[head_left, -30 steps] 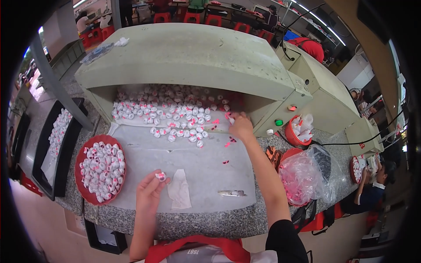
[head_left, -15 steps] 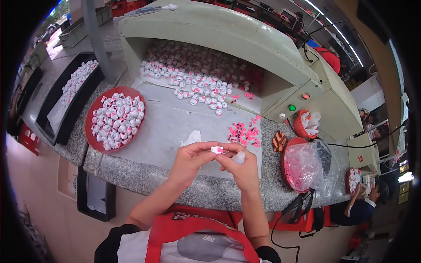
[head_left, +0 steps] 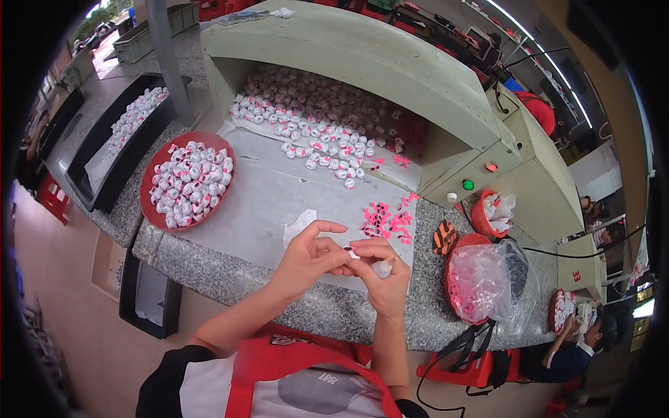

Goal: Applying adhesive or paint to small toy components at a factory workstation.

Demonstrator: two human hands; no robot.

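Note:
Between the fingertips of my two hands is a small white molded piece (head_left: 354,255) with a dark spot on it. My left hand (head_left: 301,263) pinches it between thumb and fingers, the forefinger stretched out above. My right hand (head_left: 387,287) grips its other side and also keeps a small translucent white bottle (head_left: 382,268) tucked in the palm, mostly hidden. Just beyond the right hand lie loose pink pieces (head_left: 380,219), some with dark marks. A torn bit of white paper (head_left: 297,228) lies beyond the left hand on the sheet-covered bench (head_left: 261,188).
A red bowl (head_left: 148,198) heaped with white-and-pink pieces stands left, beside a black tray (head_left: 104,198). Many more lie under the pale green machine hood (head_left: 362,49). At right are a red bowl (head_left: 456,299) with clear plastic bags and a small red basket (head_left: 481,221). A co-worker (head_left: 582,348) sits far right.
My hands have turned the white piece, so a dark spot shows where pink showed before. My left forefinger has lifted off it. The view has shifted slightly.

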